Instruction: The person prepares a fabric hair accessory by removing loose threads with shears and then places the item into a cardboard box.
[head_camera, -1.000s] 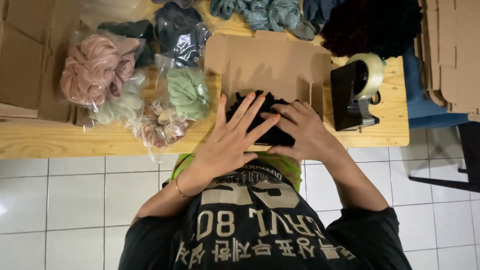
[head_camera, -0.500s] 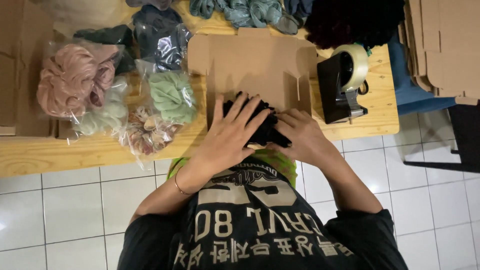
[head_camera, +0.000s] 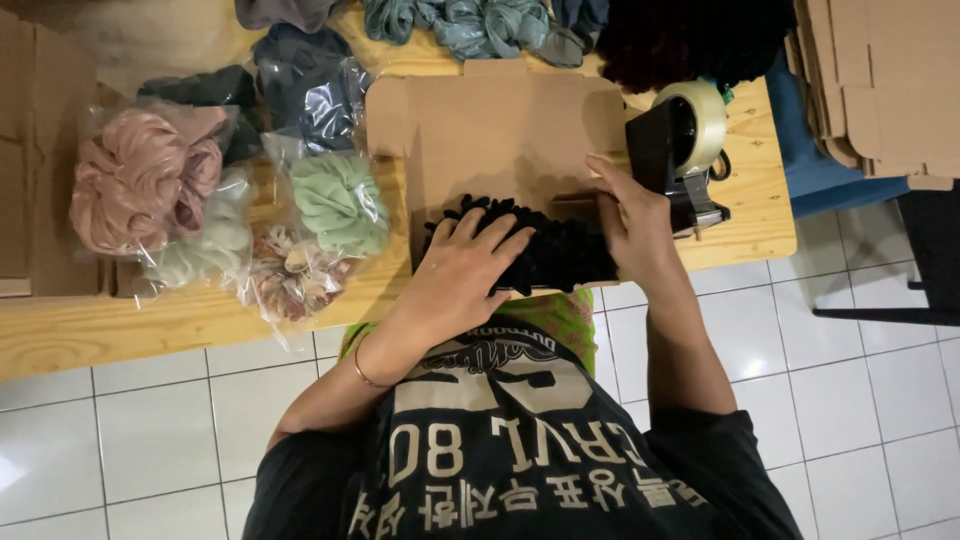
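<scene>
White floor tiles fill the lower frame, and above them a wooden tabletop (head_camera: 150, 330) runs across the middle, crowded at upper left with clear bags of fabric scrunchies: a pink one (head_camera: 135, 190), a pale green one (head_camera: 340, 200) and a dark one (head_camera: 305, 85). At centre lies a flat, unfolded cardboard box (head_camera: 500, 130), with a black tape dispenser (head_camera: 680, 150) just to its right.

Half a second ago both hands pressed together on the black ruffled scrunchie (head_camera: 560, 250); now they have spread apart. The left hand (head_camera: 465, 275) lies flat, fingers open, on the scrunchie's left part at the tabletop's near edge. The right hand (head_camera: 630, 225) has shifted right to its other end, beside the dispenser, fingers extended upward; whether it pinches the fabric or the cardboard edge I cannot tell. The scrunchie appears stretched wider across the cardboard's lower edge than before.
</scene>
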